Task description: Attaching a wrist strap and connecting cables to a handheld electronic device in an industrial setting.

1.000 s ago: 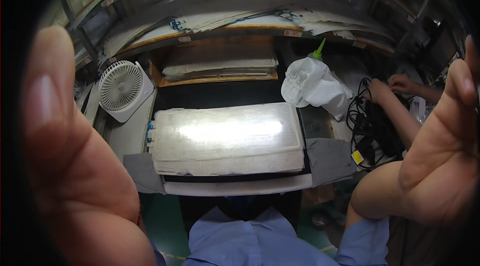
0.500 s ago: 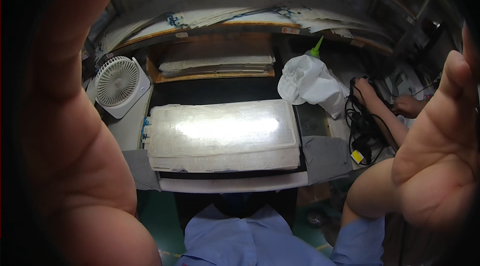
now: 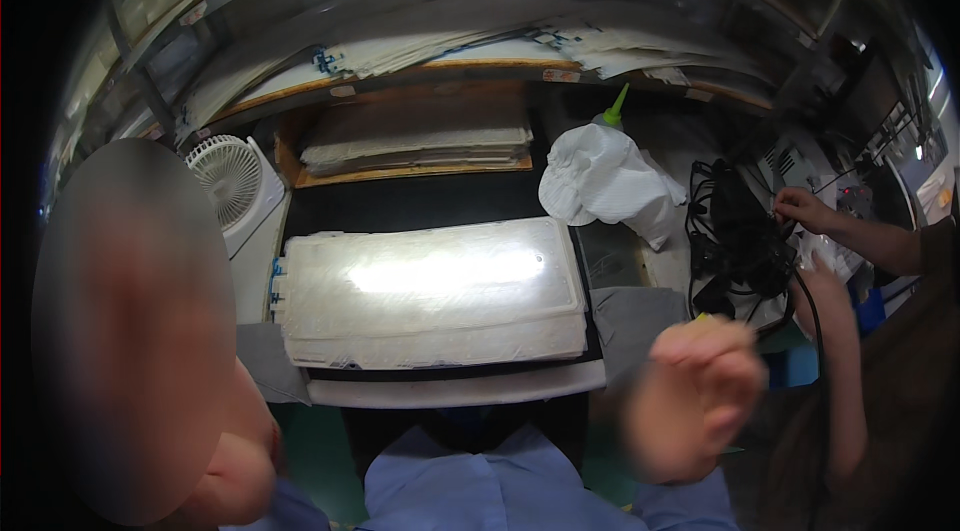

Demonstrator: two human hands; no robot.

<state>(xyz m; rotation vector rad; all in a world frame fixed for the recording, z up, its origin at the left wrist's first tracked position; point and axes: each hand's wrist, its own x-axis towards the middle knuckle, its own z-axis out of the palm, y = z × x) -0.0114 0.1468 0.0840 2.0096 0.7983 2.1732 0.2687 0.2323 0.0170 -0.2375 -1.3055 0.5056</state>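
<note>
My left hand (image 3: 150,351) is raised close at the left. Its fingers are smeared, so their shape does not show. Lower right, my right hand (image 3: 695,396) hovers in front of the bench edge with its fingers curled in and nothing visible in them. Neither hand touches the stack of flat, translucent plastic sheets (image 3: 430,296) lying between them on a black surface. Bright glare crosses the top sheet, and small blue tabs (image 3: 277,286) stick out at the stack's left edge.
A white fan (image 3: 228,186) stands left. At the right are a white cloth (image 3: 605,176) by a green nozzle (image 3: 617,106), tangled black cables (image 3: 735,241) and another person's hands (image 3: 810,211). Behind are a wooden tray (image 3: 420,174) of sheets and a shelf (image 3: 400,66) holding more.
My right hand has dropped inward from the right edge, its fingers going from extended to curled. My left hand has moved lower and away. The view has shifted slightly, and the other person's hands have moved.
</note>
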